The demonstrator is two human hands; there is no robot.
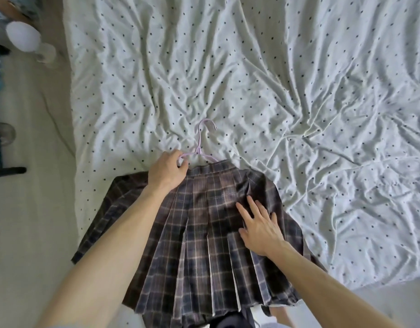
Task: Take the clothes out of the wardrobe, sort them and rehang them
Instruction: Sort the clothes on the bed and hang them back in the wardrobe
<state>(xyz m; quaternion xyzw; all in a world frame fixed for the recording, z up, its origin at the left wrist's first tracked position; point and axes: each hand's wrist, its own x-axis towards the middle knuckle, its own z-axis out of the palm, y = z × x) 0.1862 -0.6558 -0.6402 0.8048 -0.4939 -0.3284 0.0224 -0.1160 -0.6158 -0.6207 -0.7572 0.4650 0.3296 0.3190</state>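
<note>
Presently: plaid skirt (197, 233) flat on near edge of bed (298, 91), long axis near-to-far, waistband far; lilac hanger (199, 143) at waistband, hook pointing far; left hand (167, 172) nearer, gripping hanger's left shoulder; right hand (261, 230) flat, fingers spread, pressing skirt's right half.

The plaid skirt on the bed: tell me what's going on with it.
A person has the plaid skirt spread out on the dotted bedsheet. The left hand grips the lilac hanger at the waistband, with the hook pointing up the bed. The right hand lies flat on the pleats, fingers spread. The skirt isn't hung up yet.
</note>
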